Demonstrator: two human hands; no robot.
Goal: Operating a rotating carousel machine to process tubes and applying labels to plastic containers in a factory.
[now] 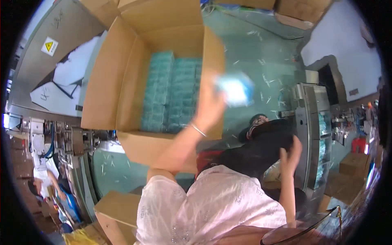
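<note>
While my right hand hangs with its fingers apart near a metal machine frame, my left hand is clamped on a blue-and-white pack at that hand's right side; blur hides my exact finger placement. To the left of the same hand stands an open cardboard box, with wrapped teal packs in close rows inside. A firm, even grip, I judge, suits this carry, wrist clear of the near flap.
</note>
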